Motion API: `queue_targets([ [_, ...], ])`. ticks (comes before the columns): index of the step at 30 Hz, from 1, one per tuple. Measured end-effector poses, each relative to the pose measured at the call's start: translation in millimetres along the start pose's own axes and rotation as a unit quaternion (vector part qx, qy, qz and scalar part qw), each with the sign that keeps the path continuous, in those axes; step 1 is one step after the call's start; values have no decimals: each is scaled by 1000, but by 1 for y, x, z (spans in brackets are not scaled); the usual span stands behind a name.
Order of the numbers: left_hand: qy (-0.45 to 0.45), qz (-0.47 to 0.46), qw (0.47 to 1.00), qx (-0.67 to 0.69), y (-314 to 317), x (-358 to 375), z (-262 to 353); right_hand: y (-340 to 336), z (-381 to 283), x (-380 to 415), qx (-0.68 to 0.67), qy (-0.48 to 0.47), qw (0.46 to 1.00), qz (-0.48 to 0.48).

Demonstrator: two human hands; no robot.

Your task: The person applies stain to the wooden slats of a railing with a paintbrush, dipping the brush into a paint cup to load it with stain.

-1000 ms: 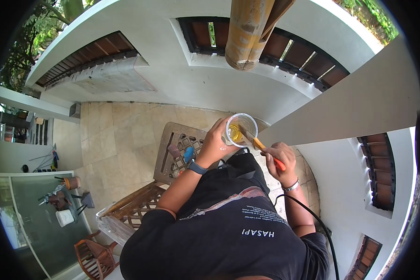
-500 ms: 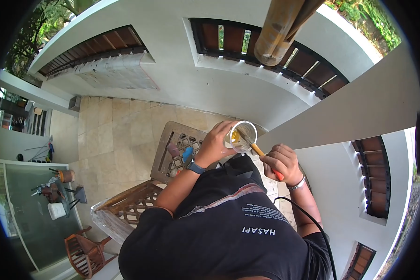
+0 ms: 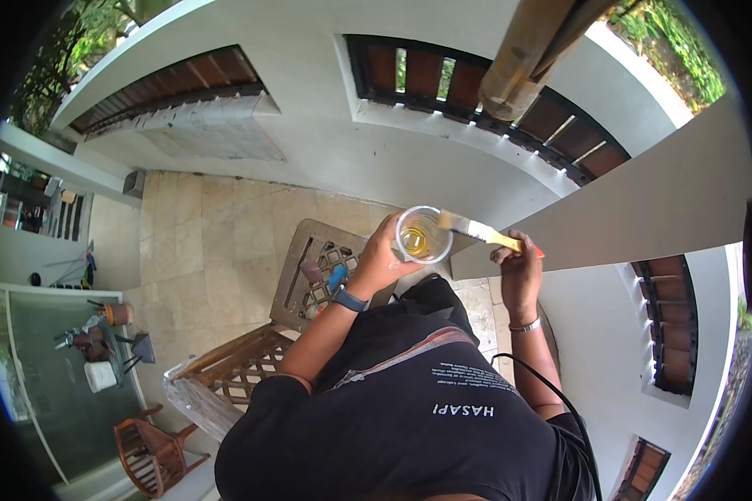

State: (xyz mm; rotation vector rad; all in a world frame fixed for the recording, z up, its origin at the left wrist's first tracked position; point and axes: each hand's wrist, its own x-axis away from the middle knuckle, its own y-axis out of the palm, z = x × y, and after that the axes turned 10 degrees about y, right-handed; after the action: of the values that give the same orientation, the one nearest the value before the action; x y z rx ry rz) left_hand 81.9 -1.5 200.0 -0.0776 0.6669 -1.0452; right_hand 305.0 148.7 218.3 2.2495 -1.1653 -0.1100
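Note:
A clear plastic cup (image 3: pixel 424 235) with some yellowish liquid at its bottom is held in my left hand (image 3: pixel 379 259), its open top facing the camera. My right hand (image 3: pixel 520 265) grips a paintbrush (image 3: pixel 480 231) by its handle, which is yellow with a red end. The brush lies nearly level, with its bristles at the right side of the cup's rim. Whether the bristles touch the rim, I cannot tell.
Below my left hand stands a wooden lattice piece (image 3: pixel 309 234) with a blue item (image 3: pixel 337 277) on it. A bamboo pole (image 3: pixel 518 67) hangs overhead. A wooden chair (image 3: pixel 152 455) is at the lower left. A white wall (image 3: pixel 309 67) curves ahead.
The brush has come out of the cup and swung from steep to nearly level. My right hand has moved up and slightly right; the cup has shifted slightly left.

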Motion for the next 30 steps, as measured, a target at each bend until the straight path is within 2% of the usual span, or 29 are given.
queue_targets([
  [1, 8, -10, 1000, 7, 4, 0, -9, -13, 13, -7, -102, 44, 994, -24],
  [3, -16, 35, 997, 67, 11, -2, -27, -30, 38, -19, -257, 66, 964, -27],
  [5, -14, -3, 997, 70, 13, -5, -40, -24, 46, -37, -253, 40, 963, 84],
  [7, -54, 22, 994, 91, 18, 1, -58, -16, 40, -69, -175, -60, 975, 120],
  [8, -56, 18, 996, 60, 17, -1, -54, -15, 35, -88, -132, -100, 976, 143],
  [11, -102, -10, 995, 4, 13, 1, -65, -8, 12, -145, -30, -243, 931, 270],
  [13, -142, 9, 990, 19, 15, 15, -86, -20, 4, -178, -36, -320, 891, 320],
  [14, -141, -9, 990, 21, 15, 18, -96, -26, 3, -193, -41, -321, 884, 337],
  [16, -177, -12, 984, 3, 16, 26, -107, -35, 4, -219, -15, -410, 834, 369],
  [17, -176, -15, 984, 2, 17, 31, -116, -39, 4, -232, -17, -410, 833, 372],
  [19, -221, -28, 975, -23, 20, 42, -132, -44, 5, -256, -54, -480, 776, 405],
  [21, -221, -48, 974, -30, 22, 55, -148, -54, 4, -280, -61, -501, 756, 416],
  [23, -184, -117, 975, -49, 21, 59, -162, -65, 3, -302, -76, -562, 709, 420],
  [26, -213, -100, 972, 22, 21, 89, -186, -78, -9, -324, -74, -586, 674, 443],
  [28, -325, -59, 943, 42, 16, 111, -206, -87, -21, -334, -66, -597, 661, 451],
  [30, -313, -75, 946, 35, 14, 117, -213, -93, -35, -340, -43, -623, 618, 478],
])
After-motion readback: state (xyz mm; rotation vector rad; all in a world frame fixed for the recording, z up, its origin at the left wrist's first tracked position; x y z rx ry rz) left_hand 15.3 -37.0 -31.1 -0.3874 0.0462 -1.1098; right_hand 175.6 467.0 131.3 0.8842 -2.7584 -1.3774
